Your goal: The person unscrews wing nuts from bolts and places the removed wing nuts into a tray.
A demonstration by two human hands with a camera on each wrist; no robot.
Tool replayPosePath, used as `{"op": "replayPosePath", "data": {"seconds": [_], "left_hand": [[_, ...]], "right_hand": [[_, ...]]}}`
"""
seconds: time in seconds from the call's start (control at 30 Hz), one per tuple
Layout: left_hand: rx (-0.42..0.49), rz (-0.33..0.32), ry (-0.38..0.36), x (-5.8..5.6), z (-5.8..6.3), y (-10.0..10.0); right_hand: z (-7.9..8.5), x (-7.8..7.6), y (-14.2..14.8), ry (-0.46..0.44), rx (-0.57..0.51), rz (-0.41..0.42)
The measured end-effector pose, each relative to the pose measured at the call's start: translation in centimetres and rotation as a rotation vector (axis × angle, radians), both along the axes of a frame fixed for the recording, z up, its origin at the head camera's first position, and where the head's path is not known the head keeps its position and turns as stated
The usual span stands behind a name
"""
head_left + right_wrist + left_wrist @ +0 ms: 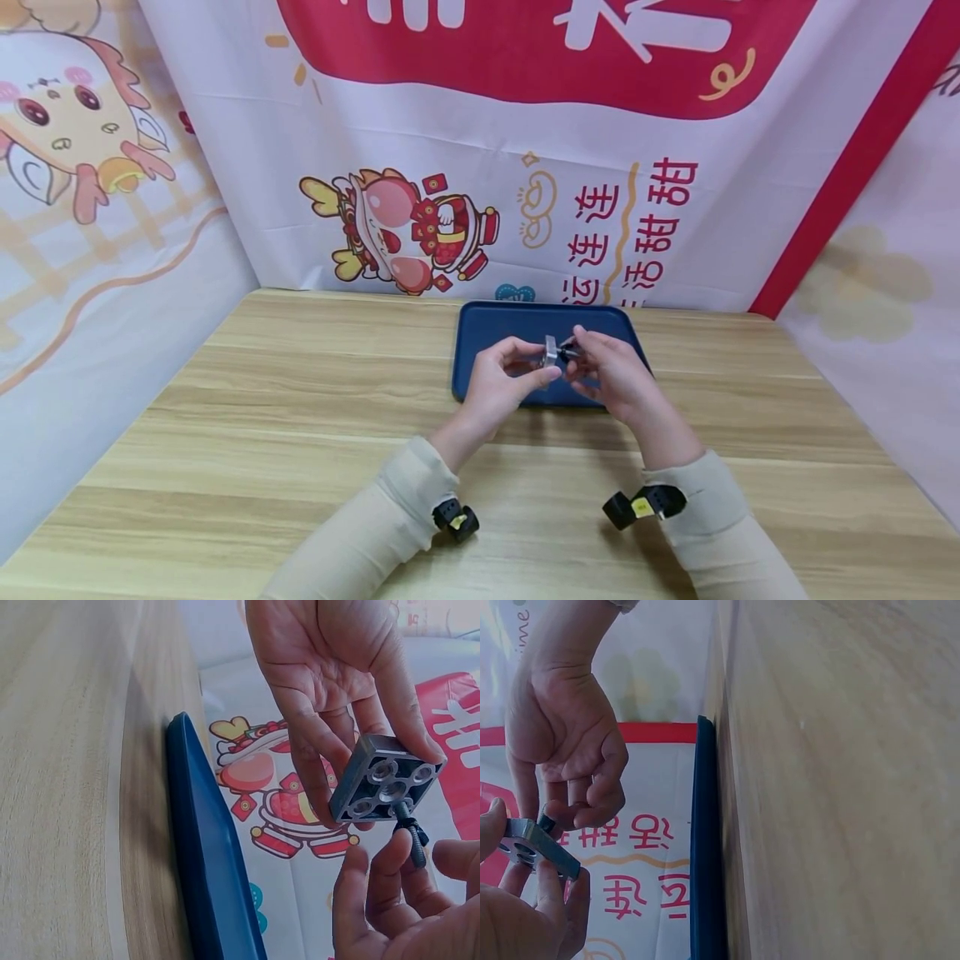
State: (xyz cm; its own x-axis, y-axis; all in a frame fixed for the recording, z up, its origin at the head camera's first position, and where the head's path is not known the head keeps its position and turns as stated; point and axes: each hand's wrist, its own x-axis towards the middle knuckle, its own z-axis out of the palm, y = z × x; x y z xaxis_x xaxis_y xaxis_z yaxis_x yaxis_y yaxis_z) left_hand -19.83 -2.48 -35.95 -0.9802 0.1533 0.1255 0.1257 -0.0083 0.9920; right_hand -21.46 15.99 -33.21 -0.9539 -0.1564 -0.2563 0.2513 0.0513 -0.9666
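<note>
A square metal block (386,780) with several round holes in its face is held above the blue tray. My left hand (498,379) grips the block by its edges, thumb on one side and fingers on the other. A threaded bolt (418,853) stands out from the holed face, with a small black piece (411,823) around its shaft. My right hand (611,373) has its fingertips at the bolt and black piece, pinching there with curled fingers. In the left wrist view, the block (536,844) tilts between both hands, and the bolt is mostly hidden.
Beneath the hands, a blue tray (480,321) with a raised rim lies near the back of the wooden table (300,400). Behind it hangs a printed cloth (450,125). Small black cameras (459,521) are strapped at both wrists.
</note>
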Motion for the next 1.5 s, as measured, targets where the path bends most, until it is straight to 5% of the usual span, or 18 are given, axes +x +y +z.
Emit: {"op": "replayPosePath", "data": {"seconds": [0.97, 1.5], "left_hand": [[0.058, -0.003, -0.002, -0.16, -0.03, -0.20], [0.060, 0.007, -0.028, -0.24, 0.00, -0.31]], "right_hand": [[-0.24, -0.02, -0.32, 0.184, -0.007, 0.000], [-0.59, -0.40, -0.15, 0.339, 0.168, 0.043]]}}
